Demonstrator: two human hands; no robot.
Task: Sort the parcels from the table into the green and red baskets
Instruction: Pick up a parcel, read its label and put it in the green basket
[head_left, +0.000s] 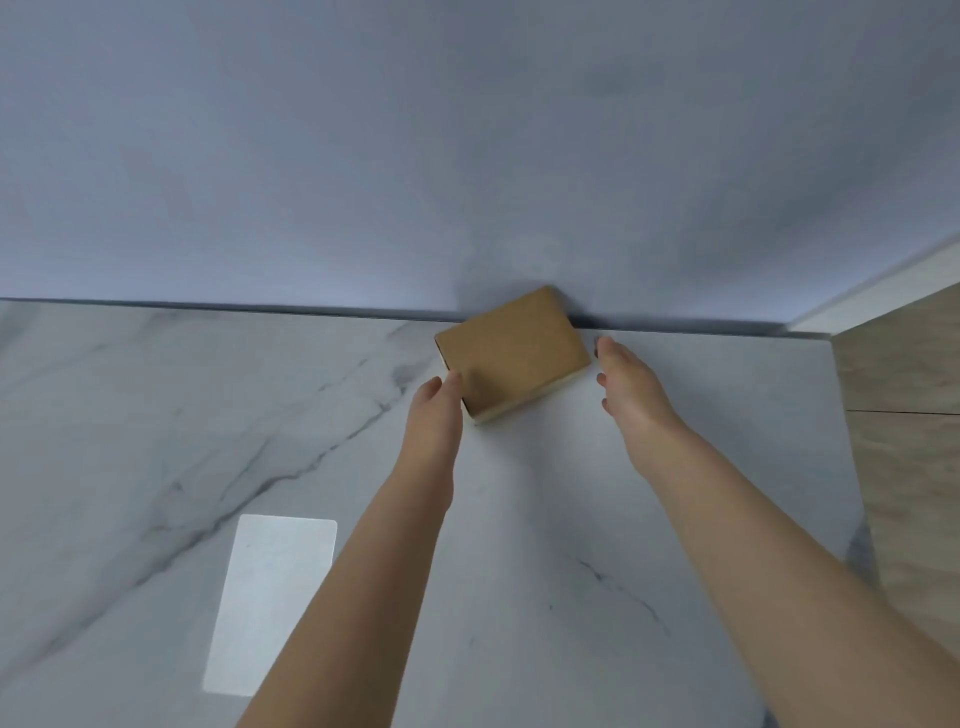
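From the head view, a brown cardboard parcel (511, 351) lies flat on the marble surface (208, 415), between the two grips and just past their fingertips, its far corner up against the pale wall (467, 156). The left grip (434, 410) has straight, loosely spread fingers whose tips meet the parcel's near left edge, pinching nothing. The right grip (631, 384) is also spread, palm turned inward, just beside the parcel's right end with a thin strip of bare surface between them. Both arms reach in from either side, likely because the box is too broad for one grip and sits angled to the wall, so bracketing its two short ends gives a square, steady lift. The pick-up looks about to start, with no squeeze on the parcel yet. Back toward the left elbow lies a pale rectangle (270, 603), and whether it is a flat parcel, a sheet or only a reflection cannot be told. Outward of the right grip the surface ends at a wooden panel (904, 415). Neither of the baskets is in sight, so which one this parcel belongs in cannot be judged from here
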